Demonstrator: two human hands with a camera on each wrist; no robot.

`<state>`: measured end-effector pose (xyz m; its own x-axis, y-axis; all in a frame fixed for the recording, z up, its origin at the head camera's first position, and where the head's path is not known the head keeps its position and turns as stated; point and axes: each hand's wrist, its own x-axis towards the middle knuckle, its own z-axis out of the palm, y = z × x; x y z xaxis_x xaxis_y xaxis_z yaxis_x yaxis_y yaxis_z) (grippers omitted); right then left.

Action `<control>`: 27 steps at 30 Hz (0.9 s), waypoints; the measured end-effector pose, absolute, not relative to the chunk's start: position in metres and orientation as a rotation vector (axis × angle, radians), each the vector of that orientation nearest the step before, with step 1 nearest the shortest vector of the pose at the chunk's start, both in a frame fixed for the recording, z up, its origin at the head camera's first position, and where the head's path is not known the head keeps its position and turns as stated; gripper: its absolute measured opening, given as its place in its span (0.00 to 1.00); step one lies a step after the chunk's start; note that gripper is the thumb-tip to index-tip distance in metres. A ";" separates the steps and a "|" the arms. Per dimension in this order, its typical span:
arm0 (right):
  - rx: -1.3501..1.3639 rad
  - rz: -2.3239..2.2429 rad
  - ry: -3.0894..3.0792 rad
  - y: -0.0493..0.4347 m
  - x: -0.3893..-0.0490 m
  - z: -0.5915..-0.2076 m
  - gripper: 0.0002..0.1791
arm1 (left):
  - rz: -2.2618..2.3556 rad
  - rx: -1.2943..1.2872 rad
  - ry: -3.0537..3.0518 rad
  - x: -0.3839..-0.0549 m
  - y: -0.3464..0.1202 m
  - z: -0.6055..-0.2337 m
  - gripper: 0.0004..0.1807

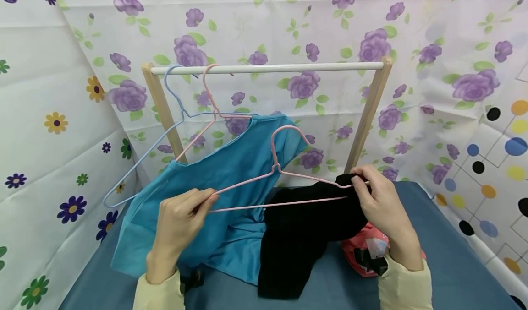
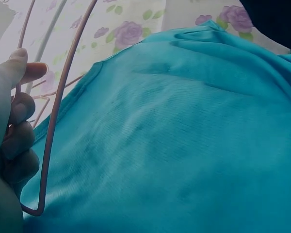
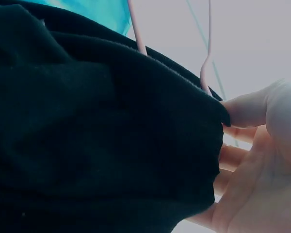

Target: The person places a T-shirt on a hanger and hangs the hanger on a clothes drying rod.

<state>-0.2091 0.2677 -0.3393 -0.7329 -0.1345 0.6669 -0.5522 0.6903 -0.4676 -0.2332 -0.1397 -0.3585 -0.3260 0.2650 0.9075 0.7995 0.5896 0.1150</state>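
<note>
Held level in front of the rack is a pink hanger (image 1: 243, 182), its hook up. My left hand (image 1: 181, 218) grips its left end, fingers curled round the wire, as the left wrist view also shows. At the other end my right hand (image 1: 377, 200) pinches the edge of a black garment (image 1: 297, 227), which covers that end of the hanger. In the right wrist view the hanger's two wires run into the black cloth (image 3: 136, 131). The rest of the garment droops to the table. Behind it a blue shirt (image 1: 198, 177) hangs tilted on another pink hanger (image 1: 206, 95).
A rack with a white rail (image 1: 268, 68) and wooden posts (image 1: 369, 113) stands at the back. From the rail's left end hangs a bare-looking blue hanger (image 1: 144, 156). Under my right wrist lies a red item (image 1: 365, 250) on the blue-grey table (image 1: 449, 255). Flowered sheets surround it.
</note>
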 end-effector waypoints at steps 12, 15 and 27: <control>0.502 0.808 -2.246 0.253 -0.218 -0.345 0.08 | -0.775 -0.877 -1.846 -0.245 -0.124 -0.367 0.18; 0.491 0.789 -2.236 0.247 -0.219 -0.345 0.08 | -0.783 -0.864 -1.859 -0.246 -0.120 -0.370 0.17; 0.384 0.767 -2.021 0.223 -0.221 -0.347 0.07 | -0.728 -0.755 -1.775 -0.248 -0.108 -0.377 0.18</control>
<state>-0.2211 0.2232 -0.3468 -0.5365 0.0282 0.8434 -0.5382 0.7584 -0.3677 -0.2477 -0.1085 -0.3770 -0.2739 0.1525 0.9496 0.7756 0.6188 0.1243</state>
